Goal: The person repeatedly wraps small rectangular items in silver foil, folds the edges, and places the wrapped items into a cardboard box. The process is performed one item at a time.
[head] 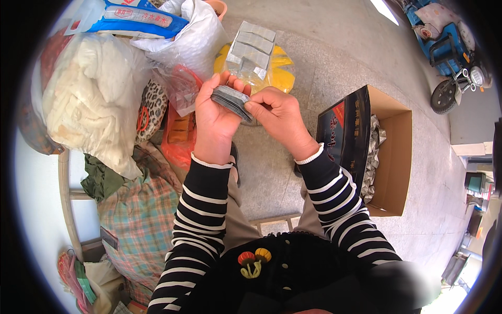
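A stack of flat folded silver-grey paper pieces point(231, 103) lies across the palm of my left hand point(215, 127), whose fingers curl up behind it. The thumb and forefinger of my right hand point(279, 113) pinch the right end of the same stack; its other fingers are curled in. Just beyond my hands, bundles of silver-grey paper sheets point(254, 44) rest in clear plastic on a yellow round seat or stool top point(283, 80). To the right, an open cardboard box point(392, 157) with a dark printed side holds many crumpled-looking folded silver paper pieces point(370, 172).
At left are a clear bag of cream cloth or stuffing point(94, 94), a white sack point(196, 35), a red plastic bag point(178, 137), red-handled scissors point(142, 119) and a plaid cloth point(137, 212). A blue electric vehicle point(449, 51) stands at far right.
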{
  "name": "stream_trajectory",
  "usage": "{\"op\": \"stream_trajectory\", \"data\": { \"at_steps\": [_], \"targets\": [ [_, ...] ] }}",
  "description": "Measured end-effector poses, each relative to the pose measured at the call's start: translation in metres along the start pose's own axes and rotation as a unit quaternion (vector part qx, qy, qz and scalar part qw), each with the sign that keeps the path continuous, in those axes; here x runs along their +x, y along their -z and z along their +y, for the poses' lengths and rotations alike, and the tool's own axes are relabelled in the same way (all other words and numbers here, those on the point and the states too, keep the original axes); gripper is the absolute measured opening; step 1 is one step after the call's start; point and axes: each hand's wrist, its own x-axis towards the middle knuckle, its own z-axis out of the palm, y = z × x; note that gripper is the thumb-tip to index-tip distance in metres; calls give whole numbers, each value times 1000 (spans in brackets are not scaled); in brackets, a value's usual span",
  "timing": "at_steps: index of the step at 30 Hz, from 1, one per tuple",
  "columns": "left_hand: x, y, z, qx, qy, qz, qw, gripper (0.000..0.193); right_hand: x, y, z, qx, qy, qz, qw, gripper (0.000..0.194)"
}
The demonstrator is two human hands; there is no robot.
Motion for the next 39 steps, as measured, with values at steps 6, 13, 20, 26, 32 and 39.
{"op": "stream_trajectory", "data": {
  "at_steps": [6,13,20,26,32,39],
  "targets": [
    [4,6,0,-19,1,4,1000,17,-3,-3,0,126,-86,-9,988,8],
    [8,4,8,-43,-16,141,989,16,4,14,5,200,-137,133,961,7],
    [-11,-17,-13,239,12,-41,970,15,7,15,1,-41,83,170,981,14],
    [-12,-23,-11,325,-85,56,940,12,1,15,-5,-5,83,81,993,20],
    [-12,-21,-9,367,-56,12,928,11,7,22,4,351,-210,23,912,16],
    [-13,-18,-6,352,-17,-29,935,12,4,31,4,506,-249,-85,821,21]
  ]
}}
